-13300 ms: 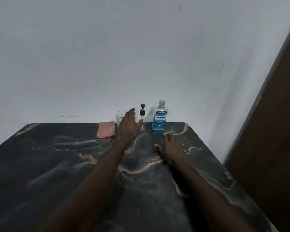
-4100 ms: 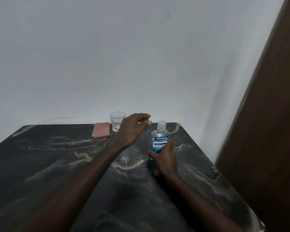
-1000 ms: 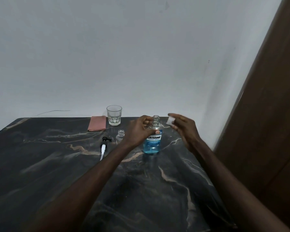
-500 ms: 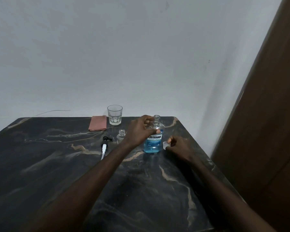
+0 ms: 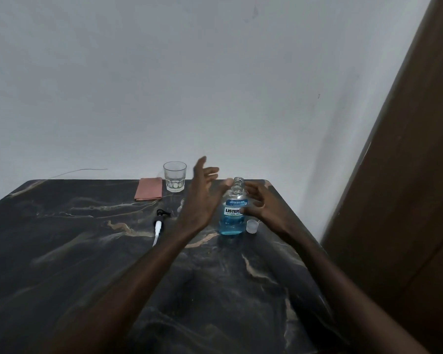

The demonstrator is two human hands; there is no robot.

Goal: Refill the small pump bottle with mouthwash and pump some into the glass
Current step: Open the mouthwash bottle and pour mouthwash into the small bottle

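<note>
While L hand (image 5: 202, 198) hovers splayed, R hand (image 5: 262, 204) curls loosely beside uncapped mouthwash bottle (image 5: 232, 217), both grips empty.

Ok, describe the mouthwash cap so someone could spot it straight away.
Start at the dark marble table and find the blue mouthwash bottle near its far right corner. The cap stands just right of the bottle's base: small, whitish and translucent, below the right hand.

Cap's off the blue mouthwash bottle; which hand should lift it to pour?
Probably the right hand: its fingers already curl round the clear blue mouthwash bottle. The left hand is open, nearer the mostly hidden small clear pump bottle, to steady it.
</note>
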